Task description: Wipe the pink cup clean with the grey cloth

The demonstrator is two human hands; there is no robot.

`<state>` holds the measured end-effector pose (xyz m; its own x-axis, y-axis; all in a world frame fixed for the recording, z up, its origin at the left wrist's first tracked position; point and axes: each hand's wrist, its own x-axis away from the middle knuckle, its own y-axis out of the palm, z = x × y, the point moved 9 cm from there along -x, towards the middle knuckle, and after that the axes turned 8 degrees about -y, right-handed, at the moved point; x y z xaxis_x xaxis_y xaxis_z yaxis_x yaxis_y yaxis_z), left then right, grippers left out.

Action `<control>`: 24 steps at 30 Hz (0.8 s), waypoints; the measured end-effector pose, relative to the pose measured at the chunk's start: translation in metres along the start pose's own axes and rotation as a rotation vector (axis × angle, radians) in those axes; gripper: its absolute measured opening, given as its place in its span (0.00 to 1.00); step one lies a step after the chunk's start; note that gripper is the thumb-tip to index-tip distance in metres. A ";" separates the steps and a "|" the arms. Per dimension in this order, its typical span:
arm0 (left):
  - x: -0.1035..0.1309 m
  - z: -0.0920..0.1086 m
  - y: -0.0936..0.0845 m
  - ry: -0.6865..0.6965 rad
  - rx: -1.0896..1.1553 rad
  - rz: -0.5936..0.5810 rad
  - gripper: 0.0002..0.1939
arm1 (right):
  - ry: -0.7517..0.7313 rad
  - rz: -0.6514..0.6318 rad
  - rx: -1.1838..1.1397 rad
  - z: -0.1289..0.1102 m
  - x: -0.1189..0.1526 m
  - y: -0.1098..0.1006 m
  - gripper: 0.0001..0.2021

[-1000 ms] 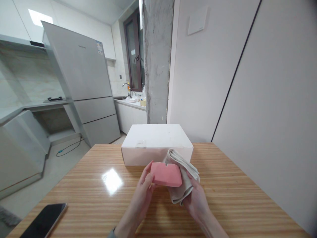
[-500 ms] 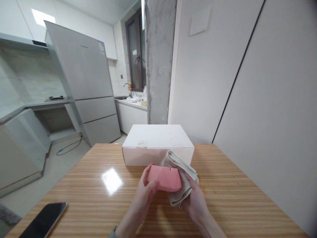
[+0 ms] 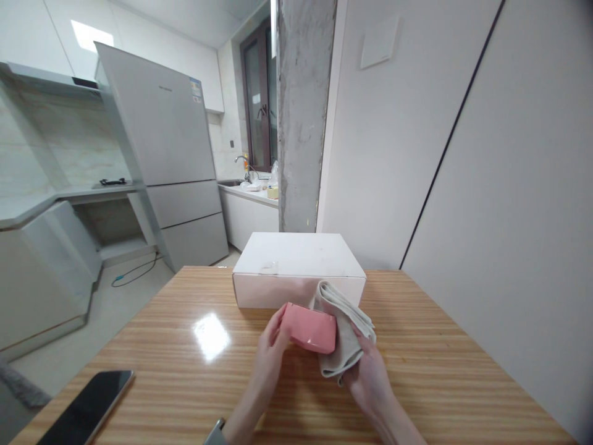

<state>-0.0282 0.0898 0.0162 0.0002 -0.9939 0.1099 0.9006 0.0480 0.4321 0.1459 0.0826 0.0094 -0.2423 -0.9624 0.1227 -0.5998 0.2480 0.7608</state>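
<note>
So the pink case point(image 3: 309, 332) has been tipped flatter than a second ago, edge-on now, pinched at its left end by the left hand point(image 3: 270, 358). The folded beige cloth point(image 3: 343, 330) is gripped by the right hand point(image 3: 370, 383) against it. A phone point(image 3: 86, 408) is left on the bench point(image 3: 440, 371); the white box point(image 3: 299, 269) is parked just behind.

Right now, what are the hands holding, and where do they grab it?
The left hand grips the pink case by its left end. The right hand holds a folded beige cloth from underneath, pressed against the case's right side.
</note>
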 end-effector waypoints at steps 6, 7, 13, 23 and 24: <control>0.000 -0.004 0.004 -0.039 0.127 -0.026 0.25 | 0.102 -0.036 -0.042 -0.001 0.001 0.009 0.15; 0.001 -0.006 0.006 -0.047 0.151 -0.035 0.26 | 0.113 -0.064 -0.051 0.000 0.002 0.014 0.15; 0.010 -0.023 0.033 -0.134 0.211 -0.358 0.33 | 0.116 -0.182 -0.042 0.006 0.014 0.033 0.16; -0.002 -0.011 0.008 -0.008 -0.073 -0.122 0.35 | 0.126 -0.141 -0.037 0.007 0.012 0.024 0.15; -0.002 -0.009 0.005 -0.011 -0.076 -0.096 0.35 | 0.128 -0.125 -0.029 0.007 0.012 0.021 0.15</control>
<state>-0.0194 0.0915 0.0098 -0.0922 -0.9924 0.0811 0.9265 -0.0557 0.3721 0.1249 0.0773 0.0219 -0.0670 -0.9923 0.1044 -0.5967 0.1237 0.7928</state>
